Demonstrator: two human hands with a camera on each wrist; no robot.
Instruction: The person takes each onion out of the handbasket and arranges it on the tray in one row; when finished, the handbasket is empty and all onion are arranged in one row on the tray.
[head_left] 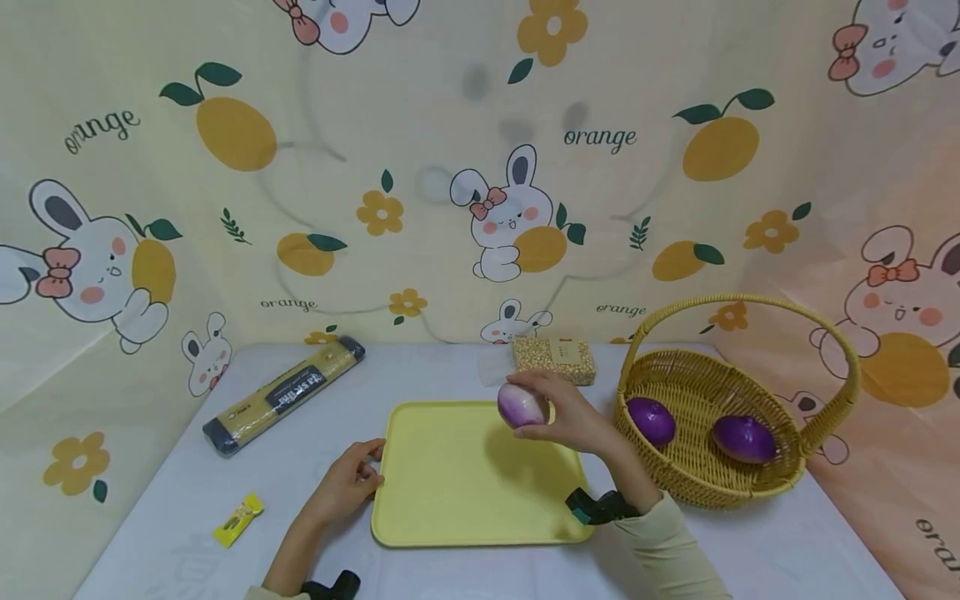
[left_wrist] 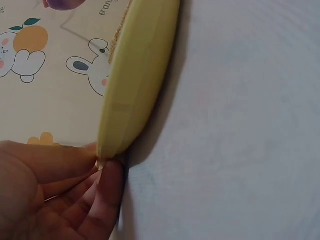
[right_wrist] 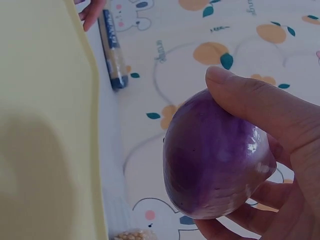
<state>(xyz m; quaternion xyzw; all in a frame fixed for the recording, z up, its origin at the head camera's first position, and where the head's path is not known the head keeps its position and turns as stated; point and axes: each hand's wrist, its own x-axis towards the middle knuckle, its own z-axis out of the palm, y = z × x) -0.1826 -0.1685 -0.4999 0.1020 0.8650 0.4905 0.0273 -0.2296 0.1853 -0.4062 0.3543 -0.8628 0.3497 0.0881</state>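
Observation:
My right hand [head_left: 566,412] grips a shiny purple onion [head_left: 522,406] above the far right part of a yellow tray [head_left: 450,500]. In the right wrist view the onion [right_wrist: 215,155] sits between the thumb and the curled fingers, clear of the tray. At the tray's left edge, my left hand [head_left: 347,483] pinches the rim; the left wrist view has the thumb and fingers meeting on the tray's edge [left_wrist: 135,90]. Two more purple onions, one at the left [head_left: 652,421] and one at the right [head_left: 744,438], lie in a woven basket [head_left: 705,493].
The basket with its tall handle stands right of the tray. A bag of yellow kernels [head_left: 555,358] lies behind the tray. At the back left is a long pack of noodles [head_left: 285,394], and a small yellow packet [head_left: 238,521] lies at the front left.

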